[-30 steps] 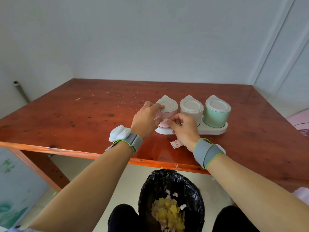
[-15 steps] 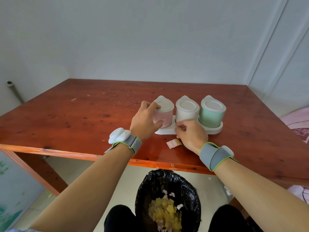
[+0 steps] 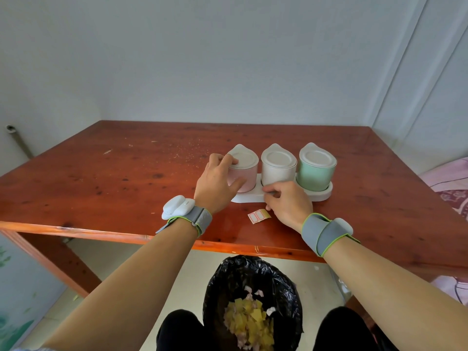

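Lowered right hand (image 3: 288, 207) seemingly pinches tray (image 3: 321, 195); left hand (image 3: 217, 183) grips pink jar (image 3: 247, 173).

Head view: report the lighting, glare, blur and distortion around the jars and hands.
Head view: soft, even daylight, with only faint shadows under the tray; a pale sheen lies on the glossy table near its front edge. Also in the head view: the left hand, right hand and pink jar are sharp, with no motion blur; the wide lens splays the table's sides and tilts the wall lines at right.
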The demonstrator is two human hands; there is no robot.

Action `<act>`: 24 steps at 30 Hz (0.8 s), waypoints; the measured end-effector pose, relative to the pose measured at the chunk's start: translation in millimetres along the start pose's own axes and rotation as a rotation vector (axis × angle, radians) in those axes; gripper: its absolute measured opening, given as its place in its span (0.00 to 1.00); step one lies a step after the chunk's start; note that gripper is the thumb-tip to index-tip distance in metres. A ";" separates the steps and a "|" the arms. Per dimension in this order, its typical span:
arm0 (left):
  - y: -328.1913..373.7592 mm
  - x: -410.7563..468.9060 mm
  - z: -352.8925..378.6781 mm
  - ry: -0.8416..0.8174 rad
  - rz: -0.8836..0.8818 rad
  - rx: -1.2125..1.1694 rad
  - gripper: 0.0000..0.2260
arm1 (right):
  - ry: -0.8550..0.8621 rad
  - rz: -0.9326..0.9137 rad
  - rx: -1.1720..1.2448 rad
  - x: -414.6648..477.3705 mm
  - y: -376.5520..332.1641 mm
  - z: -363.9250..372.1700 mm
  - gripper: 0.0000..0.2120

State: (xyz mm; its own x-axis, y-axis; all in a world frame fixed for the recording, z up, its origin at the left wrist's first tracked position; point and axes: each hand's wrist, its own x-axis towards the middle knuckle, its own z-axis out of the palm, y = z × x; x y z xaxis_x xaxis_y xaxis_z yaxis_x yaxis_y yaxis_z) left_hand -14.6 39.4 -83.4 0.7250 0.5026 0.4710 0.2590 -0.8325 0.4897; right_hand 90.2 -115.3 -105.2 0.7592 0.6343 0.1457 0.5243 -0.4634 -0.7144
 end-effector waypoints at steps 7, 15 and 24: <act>-10.0 1.0 -7.5 -0.051 0.029 -0.081 0.15 | -0.013 -0.008 0.036 0.9 1.8 -0.2 0.12; -7.6 -2.6 -7.6 -0.043 0.026 -0.060 0.20 | -0.225 -0.146 -0.100 -6.6 1.1 -11.4 0.12; -7.3 -9.7 -10.9 -0.032 0.016 -0.010 0.27 | -0.319 -0.145 -0.165 -7.5 -6.8 -17.5 0.12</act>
State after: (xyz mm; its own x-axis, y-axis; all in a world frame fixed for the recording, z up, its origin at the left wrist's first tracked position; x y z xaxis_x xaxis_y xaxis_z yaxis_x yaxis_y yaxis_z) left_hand -30.6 43.1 -83.5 0.7488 0.4814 0.4555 0.2408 -0.8380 0.4897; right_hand 87.7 -127.6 -89.4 0.5285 0.8489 -0.0021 0.6920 -0.4322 -0.5782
